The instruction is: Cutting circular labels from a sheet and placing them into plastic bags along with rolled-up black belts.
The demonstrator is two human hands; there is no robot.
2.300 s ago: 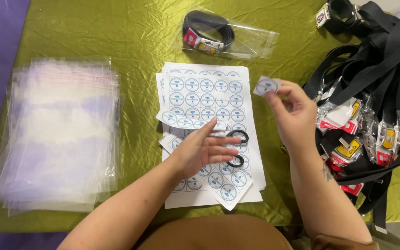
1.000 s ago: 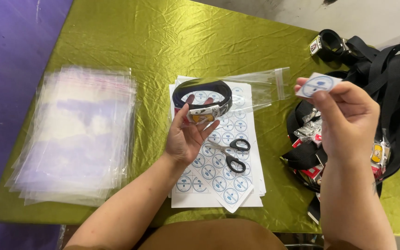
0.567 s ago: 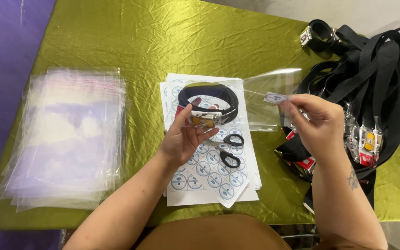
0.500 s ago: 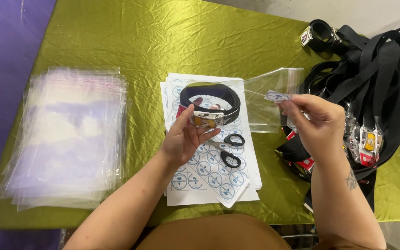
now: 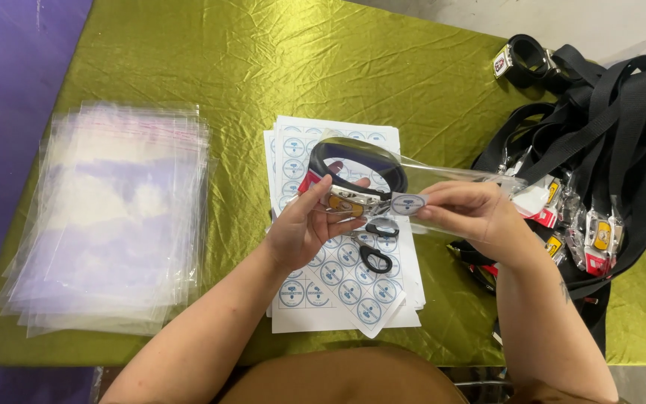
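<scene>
Bagged belt [image 5: 358,161] gripped in left hand [image 5: 302,228]; right hand [image 5: 472,213] pinches round sticker [image 5: 408,203] against it.

A stack of bags [image 5: 110,224] lies left on the worktop [image 5: 226,67]; sticker sheets [image 5: 338,277] lie in the middle with scissors [image 5: 375,251] on them; belts [image 5: 600,150] pile right.

Single head view, looking steeply down, near the table [image 5: 188,45]
</scene>
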